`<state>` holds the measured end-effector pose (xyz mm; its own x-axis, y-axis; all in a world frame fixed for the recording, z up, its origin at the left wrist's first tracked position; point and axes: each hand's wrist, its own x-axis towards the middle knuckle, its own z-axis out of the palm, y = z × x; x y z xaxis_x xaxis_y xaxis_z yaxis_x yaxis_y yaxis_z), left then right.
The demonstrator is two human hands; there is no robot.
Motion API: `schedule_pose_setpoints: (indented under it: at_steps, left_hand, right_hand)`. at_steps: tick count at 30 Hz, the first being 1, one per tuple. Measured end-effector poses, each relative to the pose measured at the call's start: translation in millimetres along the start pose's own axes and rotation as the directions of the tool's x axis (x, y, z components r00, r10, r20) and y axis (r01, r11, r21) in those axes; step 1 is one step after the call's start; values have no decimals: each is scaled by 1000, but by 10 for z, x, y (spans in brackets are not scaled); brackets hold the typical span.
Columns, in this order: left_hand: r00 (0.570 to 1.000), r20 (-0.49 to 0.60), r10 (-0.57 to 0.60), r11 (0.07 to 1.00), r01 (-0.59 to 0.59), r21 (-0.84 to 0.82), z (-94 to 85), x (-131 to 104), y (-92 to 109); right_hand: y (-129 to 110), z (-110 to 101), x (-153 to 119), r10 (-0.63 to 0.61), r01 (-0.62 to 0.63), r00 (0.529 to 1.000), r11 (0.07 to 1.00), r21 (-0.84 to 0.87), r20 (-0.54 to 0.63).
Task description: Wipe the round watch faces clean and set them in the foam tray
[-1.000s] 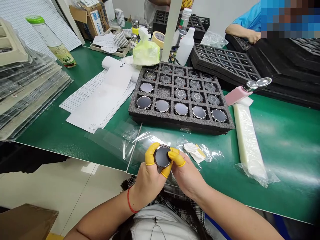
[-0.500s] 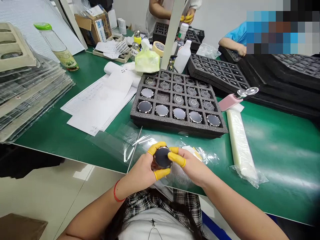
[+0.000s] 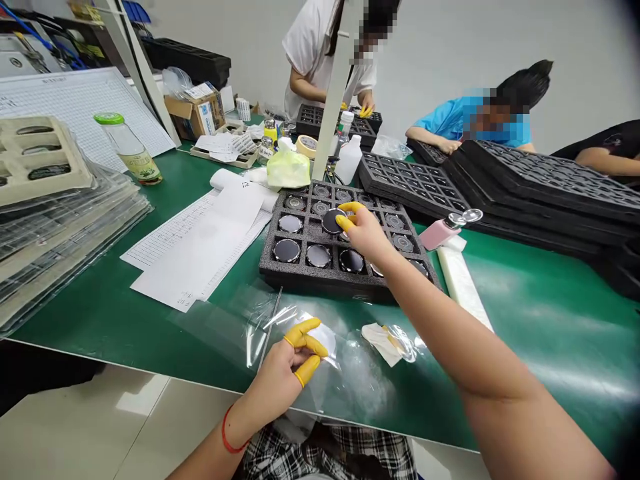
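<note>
My right hand (image 3: 363, 230), in yellow finger cots, pinches a round dark-faced watch head (image 3: 332, 221) by its right edge. It is over the black foam tray (image 3: 350, 283), at a compartment of the second row from the front. Other watch heads sit in the tray, such as a dark one (image 3: 287, 251) at the front left corner. Near the table's front edge, my left hand (image 3: 290, 360) has its cot-covered fingers apart and nothing in them. Just beyond its fingertips lies clear film with a whitish round patch (image 3: 325, 341).
A crumpled tissue (image 3: 383, 343) lies right of my left hand. Papers (image 3: 185, 247) and a glass bottle (image 3: 131, 150) are left of the tray. To its right stand a pink pump bottle (image 3: 440, 233) and stacked foam trays (image 3: 545, 200). Two co-workers are working across the table.
My right hand has carried the watch head forward from in front of me to the tray. My left hand has let go of it and stays near the table edge. The view has tilted up.
</note>
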<state>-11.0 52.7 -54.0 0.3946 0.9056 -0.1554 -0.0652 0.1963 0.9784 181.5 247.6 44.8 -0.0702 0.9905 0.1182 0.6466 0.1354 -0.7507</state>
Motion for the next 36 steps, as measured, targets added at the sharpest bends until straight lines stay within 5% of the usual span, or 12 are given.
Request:
schedule_pose_setpoints:
  at_steps: [6, 10, 15, 27, 33, 36]
  left_hand:
    - [998, 46, -42, 999, 42, 19, -32, -27, 53]
    - [995, 92, -46, 998, 43, 35, -56, -20, 51]
    - [991, 122, -60, 997, 65, -33, -75, -32, 52]
    - [998, 46, -51, 993, 56, -105, -39, -37, 75]
    - [997, 69, 30, 976, -14, -218, 134, -156, -12]
    - [989, 114, 89, 928, -41, -369, 194, -181, -5]
  right_hand:
    - [55, 266, 343, -122, 148, 986, 950, -274, 111]
    - [119, 116, 216, -193, 190, 980, 878, -439, 39]
    - [362, -150, 53, -153, 70, 984, 814, -577, -95]
    - [529, -10, 98, -21, -60, 987, 868, -492, -157]
    - [253, -133, -360, -197, 90, 954, 907, -411, -225]
    - [53, -86, -903, -521, 434, 825, 832, -346, -218]
